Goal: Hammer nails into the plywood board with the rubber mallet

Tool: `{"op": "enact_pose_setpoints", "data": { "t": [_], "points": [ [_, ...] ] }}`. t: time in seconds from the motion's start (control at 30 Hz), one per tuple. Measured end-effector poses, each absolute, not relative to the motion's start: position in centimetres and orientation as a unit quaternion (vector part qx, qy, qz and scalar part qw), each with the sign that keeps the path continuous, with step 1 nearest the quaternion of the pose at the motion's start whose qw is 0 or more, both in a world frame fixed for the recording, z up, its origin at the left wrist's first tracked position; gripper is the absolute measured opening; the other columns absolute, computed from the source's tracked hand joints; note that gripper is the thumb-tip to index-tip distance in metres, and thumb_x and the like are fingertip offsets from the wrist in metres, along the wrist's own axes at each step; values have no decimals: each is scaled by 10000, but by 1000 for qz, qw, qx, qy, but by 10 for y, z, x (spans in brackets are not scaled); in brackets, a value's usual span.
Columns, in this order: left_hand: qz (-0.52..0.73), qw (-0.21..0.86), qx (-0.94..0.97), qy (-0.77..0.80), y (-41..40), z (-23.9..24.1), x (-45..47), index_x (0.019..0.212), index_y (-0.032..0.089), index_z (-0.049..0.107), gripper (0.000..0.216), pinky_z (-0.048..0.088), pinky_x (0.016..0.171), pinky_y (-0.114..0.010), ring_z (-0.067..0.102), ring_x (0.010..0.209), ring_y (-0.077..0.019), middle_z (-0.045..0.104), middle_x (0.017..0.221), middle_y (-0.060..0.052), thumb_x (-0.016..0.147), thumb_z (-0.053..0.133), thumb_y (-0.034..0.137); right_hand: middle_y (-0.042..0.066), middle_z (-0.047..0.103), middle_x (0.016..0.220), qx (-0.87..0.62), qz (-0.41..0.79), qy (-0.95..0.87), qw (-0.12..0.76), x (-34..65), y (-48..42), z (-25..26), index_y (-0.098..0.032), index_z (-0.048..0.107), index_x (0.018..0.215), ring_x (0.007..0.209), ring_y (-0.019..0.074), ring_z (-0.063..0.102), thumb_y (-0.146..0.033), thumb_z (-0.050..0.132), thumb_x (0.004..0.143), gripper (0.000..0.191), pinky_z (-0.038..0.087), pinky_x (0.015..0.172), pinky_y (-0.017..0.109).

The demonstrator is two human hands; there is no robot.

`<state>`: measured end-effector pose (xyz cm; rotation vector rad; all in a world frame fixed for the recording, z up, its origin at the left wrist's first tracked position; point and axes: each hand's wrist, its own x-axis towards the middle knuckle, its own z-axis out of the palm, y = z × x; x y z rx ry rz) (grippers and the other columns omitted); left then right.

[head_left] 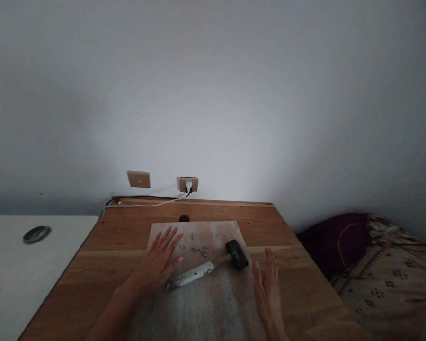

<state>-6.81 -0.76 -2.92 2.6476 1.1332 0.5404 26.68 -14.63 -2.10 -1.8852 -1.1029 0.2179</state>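
Note:
My left hand is open, fingers spread, over the left side of a worn, greyish board. Beside the board's right edge, my right hand is also open, held on its side with the thumb apart. Between the hands a mallet lies at a slant on the board; its black head points right and its handle has a white, stained grip. Several small metal screws or nails lie loose behind it. One more small fastener appears to stand upright near a row of small marks at the far end.
The board lies on a wooden table against a wall. A socket with a white plug and cables is at the back. A white surface with a dark round object adjoins on the left; patterned bedding is at right.

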Motion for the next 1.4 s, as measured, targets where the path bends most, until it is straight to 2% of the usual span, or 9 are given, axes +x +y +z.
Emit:
{"op": "enact_pose_setpoints", "data": {
  "t": [0.1, 0.2, 0.37, 0.53, 0.67, 0.83, 0.93, 1.23, 1.4],
  "points": [
    [158, 98, 920, 345, 11, -20, -43, 1662, 283, 280, 600, 190, 1308, -578, 168, 1624, -296, 209, 1754, -91, 1102, 356, 485, 173, 175, 1752, -744, 72, -494, 444, 241, -148, -14, -171, 229, 1675, 1621, 353, 151, -633, 351, 1041, 794, 238, 1266, 603],
    [144, 99, 933, 315, 24, -20, -26, 1646, 293, 328, 622, 188, 1309, -577, 169, 1623, -314, 195, 1755, -100, 1079, 404, 538, 134, 209, 1750, -725, 60, -537, 427, 213, -152, -21, -232, 371, 1636, 1612, 383, 177, -614, 462, 1019, 731, 261, 1252, 641],
    [120, 119, 955, 244, 29, -29, -9, 1650, 296, 321, 686, 264, 1289, -578, 246, 1599, -340, 265, 1730, -130, 1044, 472, 578, 177, 581, 1479, -705, 85, -564, 421, 183, -153, -45, -288, 636, 1456, 1393, 404, 544, -580, 540, 998, 551, 453, 1130, 620],
    [136, 137, 962, 193, 28, -31, 0, 1638, 268, 352, 641, 350, 1270, -511, 313, 1580, -302, 340, 1703, -119, 1060, 479, 514, 163, 789, 1074, -718, 243, -499, 420, 173, -143, -40, -210, 637, 1450, 950, 326, 765, -657, 431, 1019, 654, 597, 844, 416],
    [138, 137, 968, 160, 32, -29, 6, 1597, 259, 431, 560, 352, 1271, -486, 346, 1567, -275, 386, 1682, -107, 1074, 472, 456, 122, 801, 836, -719, 279, -489, 407, 178, -130, -22, -181, 659, 1416, 751, 300, 763, -707, 445, 988, 711, 562, 697, 342],
    [141, 113, 971, 155, 36, -28, 12, 1563, 303, 485, 506, 163, 1311, -593, 323, 1575, -291, 430, 1660, -82, 1074, 484, 431, 21, 702, 610, -681, 351, -504, 399, 191, -117, -11, -223, 734, 1226, 540, 216, 680, -627, 509, 983, 522, 466, 526, 260],
    [133, 117, 972, 156, 36, -30, 13, 1555, 301, 499, 487, 217, 1301, -585, 339, 1568, -288, 419, 1665, -85, 1075, 477, 384, -20, 660, 622, -663, 408, -472, 414, 194, -113, -14, -231, 717, 1087, 427, 152, 595, -630, 545, 952, 454, 371, 409, 218],
    [135, 135, 970, 151, 34, -27, 15, 1567, 224, 489, 510, 388, 1262, -498, 371, 1554, -276, 425, 1660, -101, 1071, 462, 339, 16, 701, 742, -650, 389, -399, 516, 189, -117, -26, -237, 617, 836, 676, 212, 697, -517, 642, 865, 283, 518, 587, 274],
    [128, 121, 975, 135, 34, -29, 14, 1592, 270, 446, 536, 391, 1258, -513, 359, 1560, -276, 395, 1679, -82, 1057, 477, 296, 17, 737, 778, -615, 411, -245, 627, 181, -120, -31, -259, 561, 939, 660, 235, 721, -618, 722, 767, 430, 542, 563, 306]
  ]
}}
